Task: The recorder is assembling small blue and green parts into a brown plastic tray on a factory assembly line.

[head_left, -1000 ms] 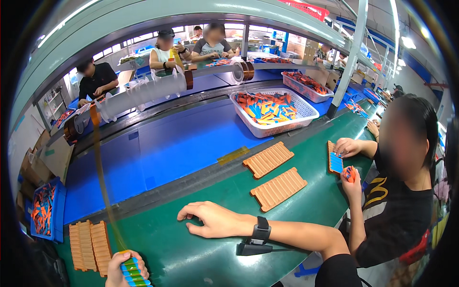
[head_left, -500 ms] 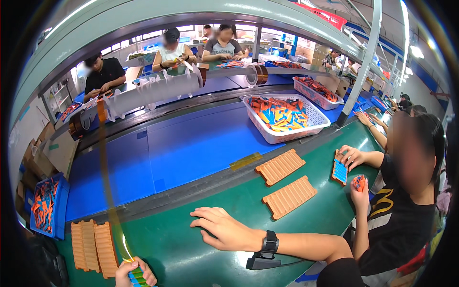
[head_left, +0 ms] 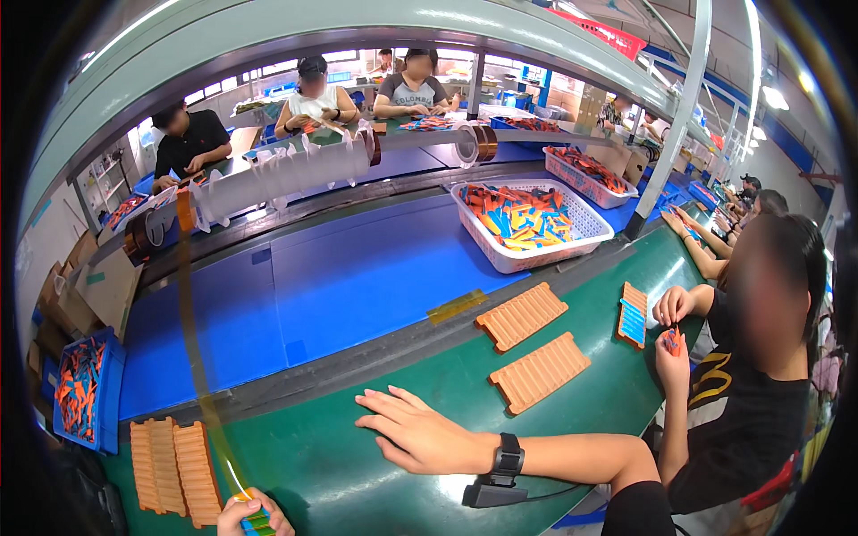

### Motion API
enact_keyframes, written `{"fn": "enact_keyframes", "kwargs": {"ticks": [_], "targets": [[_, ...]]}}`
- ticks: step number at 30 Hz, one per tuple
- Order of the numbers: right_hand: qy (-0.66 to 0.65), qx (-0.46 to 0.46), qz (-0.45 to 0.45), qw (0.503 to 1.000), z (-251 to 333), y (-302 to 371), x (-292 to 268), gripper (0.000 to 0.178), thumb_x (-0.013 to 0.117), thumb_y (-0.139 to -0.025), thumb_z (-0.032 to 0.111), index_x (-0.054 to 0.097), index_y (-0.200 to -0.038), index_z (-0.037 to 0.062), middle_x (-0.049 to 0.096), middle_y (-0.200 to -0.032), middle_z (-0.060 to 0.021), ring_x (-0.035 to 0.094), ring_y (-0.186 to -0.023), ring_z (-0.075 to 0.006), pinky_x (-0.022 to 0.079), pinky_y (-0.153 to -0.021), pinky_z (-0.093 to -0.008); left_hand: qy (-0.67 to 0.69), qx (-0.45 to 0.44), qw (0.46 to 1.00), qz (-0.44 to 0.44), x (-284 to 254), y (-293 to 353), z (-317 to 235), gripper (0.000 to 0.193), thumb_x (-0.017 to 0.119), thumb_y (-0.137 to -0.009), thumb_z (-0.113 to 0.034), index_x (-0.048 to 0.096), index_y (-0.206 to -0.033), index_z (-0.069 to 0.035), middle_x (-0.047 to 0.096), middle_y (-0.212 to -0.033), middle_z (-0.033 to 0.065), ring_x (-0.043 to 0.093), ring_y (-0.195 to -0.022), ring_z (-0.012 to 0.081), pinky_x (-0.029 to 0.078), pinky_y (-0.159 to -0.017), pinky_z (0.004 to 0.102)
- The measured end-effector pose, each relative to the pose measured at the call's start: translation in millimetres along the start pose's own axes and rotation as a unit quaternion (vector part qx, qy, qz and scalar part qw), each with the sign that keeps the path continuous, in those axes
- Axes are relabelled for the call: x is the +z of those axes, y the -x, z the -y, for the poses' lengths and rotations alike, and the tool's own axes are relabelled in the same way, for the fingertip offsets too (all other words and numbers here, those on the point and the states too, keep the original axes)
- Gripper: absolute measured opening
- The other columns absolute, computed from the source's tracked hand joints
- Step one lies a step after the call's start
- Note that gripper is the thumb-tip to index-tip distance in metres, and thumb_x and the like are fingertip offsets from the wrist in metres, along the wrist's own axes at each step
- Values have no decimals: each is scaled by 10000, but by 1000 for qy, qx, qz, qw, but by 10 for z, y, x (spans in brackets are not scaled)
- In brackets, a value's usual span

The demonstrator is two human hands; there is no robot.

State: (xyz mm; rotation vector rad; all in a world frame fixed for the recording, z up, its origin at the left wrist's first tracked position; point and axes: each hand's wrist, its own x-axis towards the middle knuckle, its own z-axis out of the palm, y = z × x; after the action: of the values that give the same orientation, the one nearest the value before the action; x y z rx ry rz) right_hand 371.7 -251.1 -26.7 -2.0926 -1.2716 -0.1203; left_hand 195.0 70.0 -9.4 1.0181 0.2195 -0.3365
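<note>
At the lower left edge, my left hand is closed around a bundle of blue and green strips, cut off by the frame's edge. A long amber, see-through tape runs down to the bundle from a roll on the overhead bar. My right hand, with a black band at the wrist, is open, palm down and fingers apart, over the green table. Nothing is in it. Ribbed orange-brown trays lie to the left of my left hand.
Two ribbed trays lie beyond my right forearm. A white basket and a blue bin hold many coloured pieces. A blue belt runs across. At right, a co-worker sits by a partly filled tray.
My left hand has sunk slightly lower in the picture with the bundle. My right hand stays open in nearly the same place. The co-worker's hand has left the tray and met their other hand.
</note>
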Motion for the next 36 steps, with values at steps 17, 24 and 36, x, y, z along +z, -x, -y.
{"fn": "enact_keyframes", "kwargs": {"ticks": [17, 24, 36], "targets": [[13, -5, 6, 1000, 12, 1, -1, 359, 556, -961, 102, 536, -1304, 0, 480, -1470, -261, 389, -1448, -402, 278, -1216, -546, 114, -30, 993, 12, -16, 15, 30, 234, 514, -1063, -303, 573, -1104, -80, 547, -874, 25, 501, -705, 157, 456, -637, 317], [17, -4, 9, 1000, 24, -5, -21, 358, 561, -959, 103, 539, -1302, 3, 483, -1464, -264, 395, -1444, -402, 281, -1214, -545, 103, -33, 992, -62, 58, -6, -44, 302, 565, -1027, -308, 592, -1166, -41, 600, -920, 79, 584, -744, 210, 522, -698, 378], [12, -9, 3, 1000, 51, -45, -48, 340, 561, -959, 111, 549, -1283, 10, 501, -1443, -261, 425, -1416, -408, 291, -1203, -545, 129, -47, 991, 6, 198, -11, -149, 226, 640, -961, -271, 563, -941, -60, 551, -796, 52, 563, -655, 210, 508, -639, 359]]}}
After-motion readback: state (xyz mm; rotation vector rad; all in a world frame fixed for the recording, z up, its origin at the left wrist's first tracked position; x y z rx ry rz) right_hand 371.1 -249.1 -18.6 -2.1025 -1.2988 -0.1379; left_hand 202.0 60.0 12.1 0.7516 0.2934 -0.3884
